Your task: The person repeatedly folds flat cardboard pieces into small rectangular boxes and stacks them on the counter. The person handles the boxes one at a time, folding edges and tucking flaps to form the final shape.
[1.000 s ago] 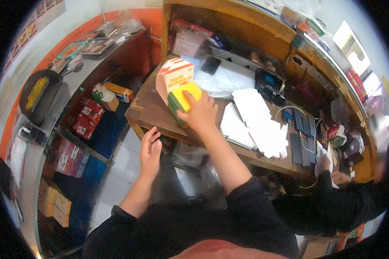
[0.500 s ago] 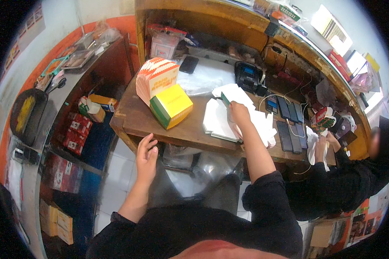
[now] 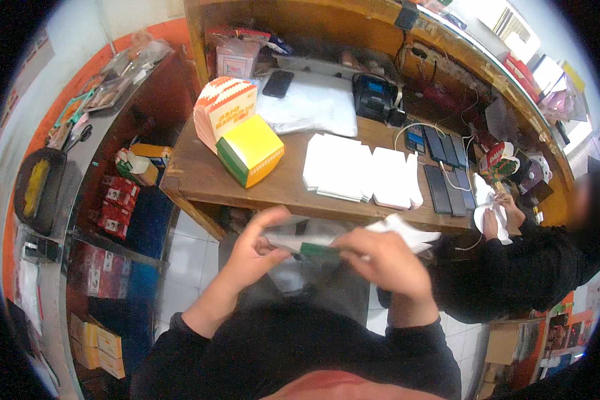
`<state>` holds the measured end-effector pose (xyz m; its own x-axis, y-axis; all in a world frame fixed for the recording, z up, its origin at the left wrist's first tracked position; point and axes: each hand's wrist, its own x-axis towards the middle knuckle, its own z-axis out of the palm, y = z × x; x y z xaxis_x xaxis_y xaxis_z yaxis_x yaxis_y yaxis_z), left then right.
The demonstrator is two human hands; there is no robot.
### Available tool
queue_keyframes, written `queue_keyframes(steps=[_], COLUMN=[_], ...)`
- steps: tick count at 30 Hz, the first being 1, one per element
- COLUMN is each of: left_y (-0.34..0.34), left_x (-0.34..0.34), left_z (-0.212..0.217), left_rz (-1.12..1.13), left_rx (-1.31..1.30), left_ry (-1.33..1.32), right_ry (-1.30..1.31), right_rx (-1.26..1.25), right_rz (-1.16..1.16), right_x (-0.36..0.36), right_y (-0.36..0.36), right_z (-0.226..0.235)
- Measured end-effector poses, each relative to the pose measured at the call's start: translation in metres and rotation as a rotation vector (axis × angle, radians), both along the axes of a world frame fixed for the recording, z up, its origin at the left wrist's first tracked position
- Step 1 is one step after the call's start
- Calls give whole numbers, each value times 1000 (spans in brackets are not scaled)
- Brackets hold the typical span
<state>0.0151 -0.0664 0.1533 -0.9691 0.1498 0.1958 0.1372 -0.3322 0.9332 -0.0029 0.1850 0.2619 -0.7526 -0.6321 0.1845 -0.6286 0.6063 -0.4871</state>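
Both my hands are drawn in close to my chest, below the edge of the wooden desk [image 3: 200, 175]. My left hand [image 3: 255, 250] and my right hand [image 3: 388, 263] together hold a flat folded carton blank [image 3: 327, 243], white and grey with a green edge. On the desk stands a yellow and green folded box [image 3: 250, 150]. Behind it leans a stack of orange and white flat cartons [image 3: 221, 110]. Piles of white flat blanks [image 3: 360, 175] lie in the middle of the desk.
A black phone [image 3: 277, 83] lies on a white bag at the back. Several dark phones [image 3: 447, 170] and a card terminal [image 3: 373, 97] sit at the right. A person in black [image 3: 520, 267] sits at my right, handling white paper. Shelves with red packets [image 3: 117, 200] stand at the left.
My right hand left the yellow box, reached to the white piles and came back with a flat blank. My left hand rose off the desk edge and took hold of it too.
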Motion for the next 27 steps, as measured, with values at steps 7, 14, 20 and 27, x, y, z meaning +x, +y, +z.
queue_keyframes(steps=[7, 14, 20, 27], left_y=[22, 23, 11, 16], left_x=[6, 6, 4, 4], left_z=[-26, -25, -45, -39], left_rz=[28, -57, -362, -353], left_rx=[-361, -458, -521, -683], left_ry=[-290, -410, -331, -230], right_ry=[-32, 116, 28, -174], right_rx=[-177, -519, -489, -471], right_rz=[-313, -236, -44, -164], right_x=[20, 15, 13, 19], right_y=[-34, -40, -29, -34], right_z=[-93, -147, -154, -161])
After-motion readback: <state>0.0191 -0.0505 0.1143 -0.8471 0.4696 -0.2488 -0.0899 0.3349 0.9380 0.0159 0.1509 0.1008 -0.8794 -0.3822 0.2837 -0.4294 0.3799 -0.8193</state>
